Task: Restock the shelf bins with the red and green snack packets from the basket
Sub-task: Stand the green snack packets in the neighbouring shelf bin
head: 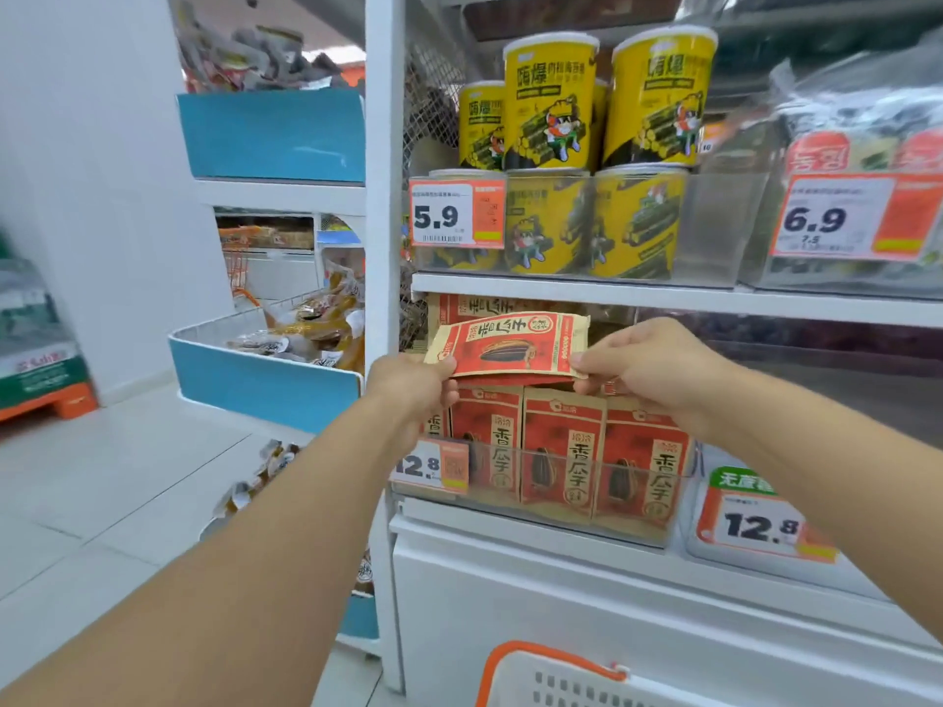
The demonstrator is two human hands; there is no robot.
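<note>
1. Head view: red packet (510,345) held flat, long axis left-right, printed face up, above the clear shelf bin (551,482) of upright red packets.
2. Left hand (413,387) fingers pinch its left end; right hand (648,364) fingers pinch its right end.
3. Basket (551,673) rim at bottom edge.

Single head-worn wide-angle view, facing forward and slightly down, close to a shop shelf (663,293), both forearms reaching in from the bottom edge, basket (556,673) rim just below, floor (102,482) at left
</note>
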